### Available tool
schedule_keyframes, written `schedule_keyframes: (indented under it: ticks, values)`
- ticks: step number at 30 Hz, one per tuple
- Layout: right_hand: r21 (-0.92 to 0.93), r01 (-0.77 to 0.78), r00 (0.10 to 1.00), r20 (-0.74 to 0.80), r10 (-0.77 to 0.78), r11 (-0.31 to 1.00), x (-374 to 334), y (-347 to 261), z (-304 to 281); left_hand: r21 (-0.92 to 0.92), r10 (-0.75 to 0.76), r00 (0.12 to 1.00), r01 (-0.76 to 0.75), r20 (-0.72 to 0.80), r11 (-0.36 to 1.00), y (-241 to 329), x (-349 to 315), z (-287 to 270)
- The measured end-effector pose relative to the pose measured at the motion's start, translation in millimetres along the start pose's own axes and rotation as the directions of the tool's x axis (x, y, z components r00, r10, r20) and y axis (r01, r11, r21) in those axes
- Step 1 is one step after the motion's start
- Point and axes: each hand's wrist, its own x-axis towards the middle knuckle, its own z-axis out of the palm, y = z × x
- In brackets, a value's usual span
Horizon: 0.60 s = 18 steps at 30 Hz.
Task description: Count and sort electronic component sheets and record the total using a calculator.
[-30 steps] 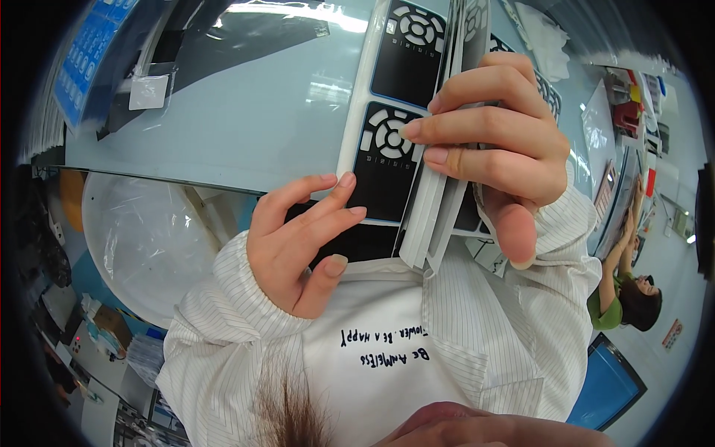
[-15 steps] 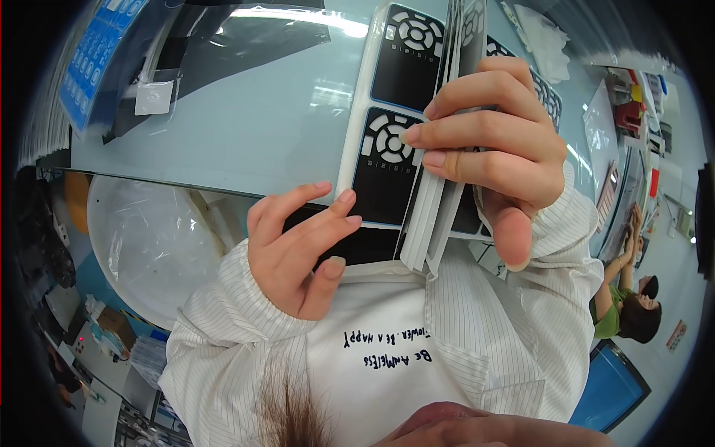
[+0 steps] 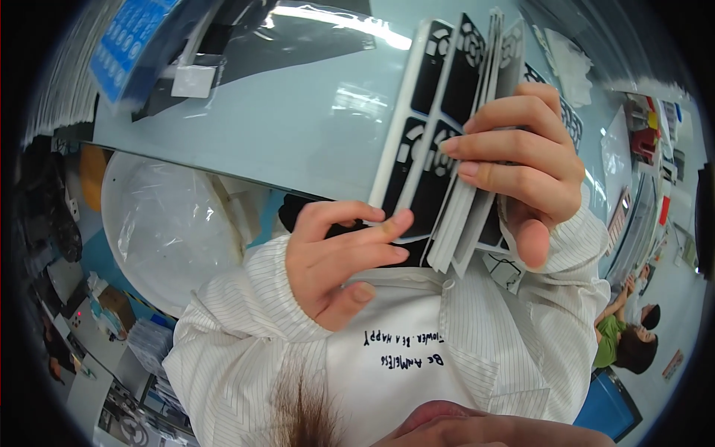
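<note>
A stack of panel label sheets [image 3: 468,78] stands partly fanned in front of my chest; they are black with ring-shaped white button openings and white edges. My right hand [image 3: 530,153] grips several raised sheets, its fingers over their left face and its thumb on the right. One sheet tilts apart from them, at the left, above the lower sheets [image 3: 428,71] of the stack. My left hand [image 3: 339,257] is open, fingers stretched and apart, with its fingertips at the near left edge of that tilted sheet. Its thumb is free of the sheets.
A pale glossy table [image 3: 298,134] lies under the stack. Dark film in clear plastic [image 3: 298,45] and a blue printed box [image 3: 138,45] lie at the far left. A round white tub [image 3: 171,223] stands below the table's left edge. Other people [image 3: 633,346] are at the right.
A sheet has come up from the stack and now tilts between the lower sheets and the gripped ones. My left fingertips have moved to its edge. The view has shifted slightly.
</note>
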Motion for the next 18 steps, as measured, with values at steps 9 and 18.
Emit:
schedule_keyframes:
  ticks: [9, 18]
  values:
    - [-0.024, -0.007, 1.0, 0.004, 0.007, 1.0, -0.4, 1.7, 1.4, -0.123, 0.076, 0.997, -0.075, 0.009, 0.99, -0.4, 5.6, 4.0]
    - [0.005, -0.039, 0.999, 0.028, 0.039, 0.999, 4.7, -0.5, 4.5, -0.177, 0.144, 0.988, -0.151, -0.054, 0.973, -2.6, 5.4, 8.2]
